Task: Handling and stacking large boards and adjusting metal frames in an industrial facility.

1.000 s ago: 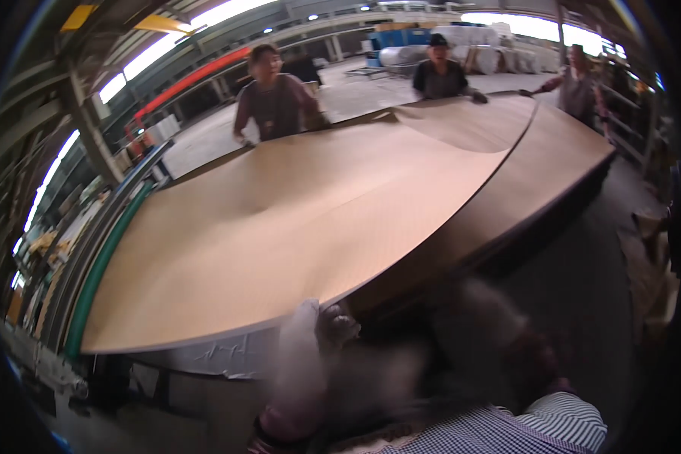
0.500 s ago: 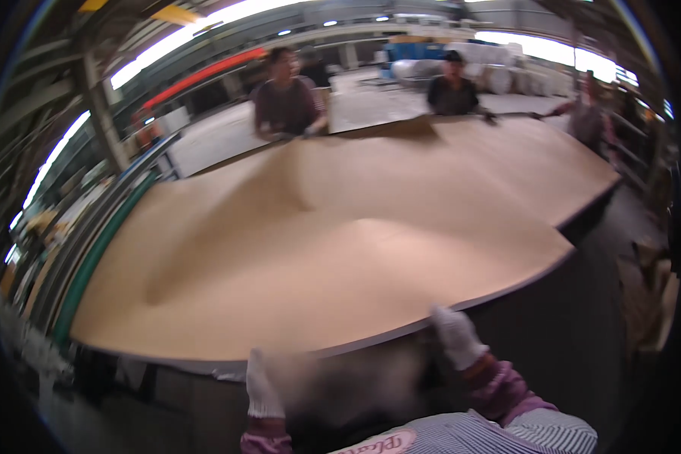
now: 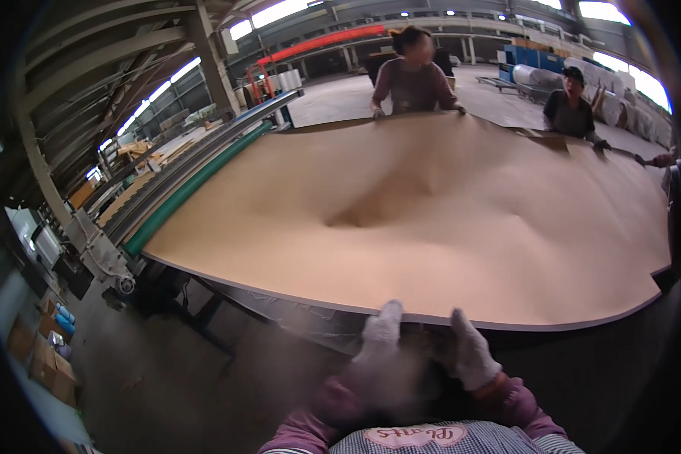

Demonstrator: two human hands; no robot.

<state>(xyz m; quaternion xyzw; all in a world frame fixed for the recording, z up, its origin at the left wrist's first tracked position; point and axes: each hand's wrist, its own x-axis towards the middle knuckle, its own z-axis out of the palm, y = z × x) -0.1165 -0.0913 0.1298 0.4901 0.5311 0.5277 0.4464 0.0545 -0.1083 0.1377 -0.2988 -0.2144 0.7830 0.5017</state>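
Note:
A large brown sheet (image 3: 507, 272), like heavy paper with a pale edge, spreads in front of me with soft folds and a raised crease. My left hand (image 3: 378, 337), in a white glove, is closed at its near edge, the tip of the glove lying over the top. Close to the right of it, my gloved right hand (image 3: 473, 354) also holds that edge. The fingers under the sheet are hidden on both hands. At the left, the sheet meets a long green roller (image 3: 197, 185) of a machine.
Across the sheet one co-worker (image 3: 416, 79) has both hands at its far edge. Another co-worker (image 3: 571, 110) stands farther right, and a further hand (image 3: 663, 160) reaches in at the right rim. Cardboard boxes (image 3: 53, 367) lie on the floor at lower left.
My view has swung left, so the roller and co-workers appear farther right. My hands have come closer together along the near edge. The folds in the sheet have shifted.

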